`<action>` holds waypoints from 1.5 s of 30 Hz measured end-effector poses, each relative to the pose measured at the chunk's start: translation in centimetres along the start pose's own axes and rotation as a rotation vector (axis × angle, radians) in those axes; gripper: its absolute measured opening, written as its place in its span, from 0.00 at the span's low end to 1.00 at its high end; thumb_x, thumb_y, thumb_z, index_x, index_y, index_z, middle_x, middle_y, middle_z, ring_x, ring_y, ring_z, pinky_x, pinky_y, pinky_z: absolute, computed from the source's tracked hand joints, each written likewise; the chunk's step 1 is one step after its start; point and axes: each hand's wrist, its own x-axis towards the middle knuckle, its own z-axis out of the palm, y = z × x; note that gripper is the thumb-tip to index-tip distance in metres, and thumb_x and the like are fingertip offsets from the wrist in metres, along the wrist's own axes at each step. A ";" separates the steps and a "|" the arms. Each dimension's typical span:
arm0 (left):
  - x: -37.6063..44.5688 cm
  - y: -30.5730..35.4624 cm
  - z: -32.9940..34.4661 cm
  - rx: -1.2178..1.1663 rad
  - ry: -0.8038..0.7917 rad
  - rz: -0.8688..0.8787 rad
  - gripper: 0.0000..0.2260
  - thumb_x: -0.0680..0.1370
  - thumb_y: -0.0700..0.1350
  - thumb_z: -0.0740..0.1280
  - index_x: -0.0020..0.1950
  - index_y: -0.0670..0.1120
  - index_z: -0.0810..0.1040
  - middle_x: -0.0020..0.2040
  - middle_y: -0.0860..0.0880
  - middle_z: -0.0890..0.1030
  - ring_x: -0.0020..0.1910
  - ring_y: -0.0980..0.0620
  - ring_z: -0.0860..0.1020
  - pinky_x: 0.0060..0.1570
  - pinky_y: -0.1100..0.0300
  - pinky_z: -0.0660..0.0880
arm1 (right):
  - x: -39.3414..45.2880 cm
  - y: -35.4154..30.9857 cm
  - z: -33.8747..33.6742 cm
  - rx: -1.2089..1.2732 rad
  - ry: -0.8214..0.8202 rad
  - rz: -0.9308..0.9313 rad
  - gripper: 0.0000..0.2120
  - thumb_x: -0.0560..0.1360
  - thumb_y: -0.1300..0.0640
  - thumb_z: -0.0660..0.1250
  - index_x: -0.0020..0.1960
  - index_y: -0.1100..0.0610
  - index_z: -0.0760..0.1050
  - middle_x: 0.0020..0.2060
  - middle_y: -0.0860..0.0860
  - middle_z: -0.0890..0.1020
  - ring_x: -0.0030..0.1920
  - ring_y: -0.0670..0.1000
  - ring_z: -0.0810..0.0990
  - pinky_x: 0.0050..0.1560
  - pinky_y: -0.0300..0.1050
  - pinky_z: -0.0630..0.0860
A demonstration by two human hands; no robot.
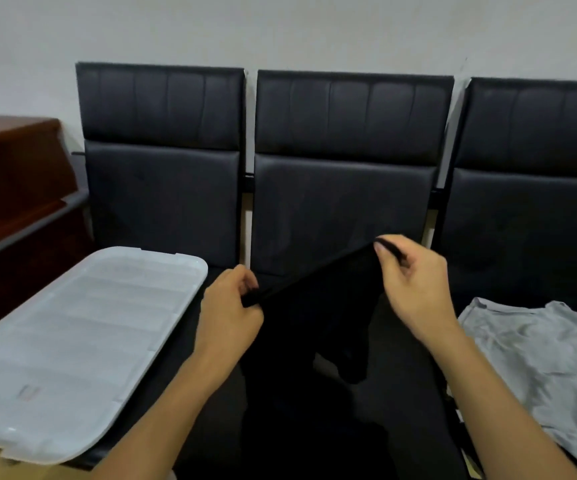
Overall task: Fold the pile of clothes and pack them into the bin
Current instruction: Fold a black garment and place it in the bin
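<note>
Person, seen from own head-worn camera: two forearms and two hands only. Left hand (228, 306): bare, no glove, no ring visible; wrist behind it carries no watch or band. Right hand (415, 289): bare, no glove, no ring visible; thumbnail short and plain, unpainted. Both forearms bare from the wrists back to the lower frame edge; no sleeve or cuff reaches into view. Rest of body out of view.

three black padded seats (342, 188), brown wooden cabinet (13, 188), white wall (280, 29)
</note>
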 end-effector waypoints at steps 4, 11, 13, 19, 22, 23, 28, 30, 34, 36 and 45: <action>1.6 0.6 -4.8 0.137 0.026 0.046 0.13 0.66 0.31 0.65 0.35 0.49 0.76 0.31 0.53 0.78 0.33 0.55 0.76 0.33 0.55 0.75 | 2.7 -2.4 -2.8 -0.014 -0.018 0.004 0.07 0.80 0.61 0.65 0.51 0.58 0.83 0.44 0.47 0.85 0.47 0.41 0.82 0.50 0.36 0.76; 3.0 1.4 -14.3 0.314 0.047 0.035 0.17 0.64 0.28 0.62 0.35 0.51 0.78 0.32 0.45 0.79 0.35 0.42 0.77 0.38 0.53 0.75 | 3.7 -5.7 -8.8 -0.037 -0.021 0.014 0.09 0.80 0.59 0.66 0.45 0.48 0.80 0.41 0.41 0.83 0.40 0.33 0.79 0.44 0.26 0.73; 3.0 1.1 -16.4 0.340 -0.011 0.022 0.17 0.65 0.26 0.62 0.36 0.48 0.80 0.32 0.43 0.80 0.35 0.42 0.78 0.37 0.52 0.77 | 3.7 -5.9 -10.5 -0.076 -0.083 0.052 0.09 0.80 0.59 0.66 0.43 0.50 0.81 0.38 0.48 0.84 0.38 0.35 0.78 0.44 0.32 0.74; 1.9 -1.5 -18.1 0.259 -0.335 0.079 0.17 0.73 0.25 0.61 0.40 0.46 0.82 0.35 0.46 0.81 0.37 0.46 0.80 0.34 0.58 0.75 | 2.7 -6.3 -14.5 -0.132 -0.229 0.130 0.07 0.80 0.58 0.66 0.49 0.58 0.83 0.43 0.52 0.86 0.43 0.44 0.83 0.48 0.39 0.77; 2.7 -3.2 -17.5 0.129 -0.513 -0.065 0.21 0.78 0.30 0.57 0.54 0.51 0.84 0.47 0.49 0.85 0.49 0.46 0.83 0.51 0.47 0.81 | 2.7 -5.3 -15.8 -0.183 -0.345 0.187 0.07 0.80 0.58 0.66 0.47 0.55 0.83 0.35 0.46 0.84 0.31 0.40 0.79 0.36 0.30 0.73; 2.9 -3.3 -17.3 0.030 -0.594 -0.136 0.21 0.81 0.32 0.57 0.59 0.52 0.83 0.53 0.50 0.84 0.54 0.47 0.82 0.56 0.46 0.79 | 2.9 -4.8 -16.2 -0.182 -0.385 0.226 0.08 0.80 0.58 0.66 0.46 0.55 0.83 0.30 0.46 0.81 0.26 0.43 0.74 0.31 0.30 0.70; 5.4 -2.5 -15.5 0.041 -0.755 -0.309 0.12 0.83 0.38 0.60 0.61 0.50 0.79 0.59 0.52 0.78 0.57 0.49 0.79 0.50 0.52 0.82 | 5.2 -2.2 -17.3 -0.242 -0.622 0.423 0.09 0.81 0.57 0.65 0.49 0.56 0.84 0.27 0.58 0.78 0.26 0.47 0.72 0.29 0.37 0.69; 8.0 -1.6 -14.4 0.206 -0.692 -0.282 0.10 0.82 0.36 0.61 0.58 0.46 0.77 0.59 0.46 0.76 0.54 0.46 0.79 0.46 0.49 0.83 | 6.9 -1.0 -16.9 -0.199 -0.545 0.466 0.08 0.81 0.60 0.65 0.52 0.60 0.82 0.32 0.61 0.84 0.30 0.49 0.80 0.33 0.37 0.77; 14.1 1.0 -11.8 0.103 -0.394 -0.127 0.17 0.79 0.26 0.57 0.59 0.42 0.77 0.59 0.41 0.78 0.48 0.43 0.83 0.46 0.54 0.83 | 11.3 1.7 -15.3 -0.064 -0.255 0.435 0.06 0.80 0.63 0.65 0.51 0.63 0.80 0.43 0.64 0.84 0.42 0.54 0.86 0.40 0.37 0.83; 16.2 2.1 -11.3 0.003 -0.271 -0.020 0.21 0.78 0.24 0.55 0.59 0.44 0.78 0.60 0.42 0.78 0.51 0.49 0.82 0.56 0.56 0.79 | 13.0 2.7 -14.7 -0.050 -0.132 0.328 0.06 0.80 0.63 0.65 0.48 0.57 0.81 0.45 0.61 0.84 0.43 0.49 0.85 0.46 0.36 0.82; 10.5 -3.0 -10.6 0.036 -0.150 0.215 0.21 0.75 0.30 0.62 0.42 0.58 0.79 0.42 0.57 0.82 0.41 0.60 0.79 0.44 0.70 0.72 | 6.2 2.9 -12.7 -0.031 -0.148 0.096 0.04 0.75 0.63 0.71 0.42 0.58 0.81 0.28 0.42 0.81 0.30 0.37 0.74 0.35 0.30 0.72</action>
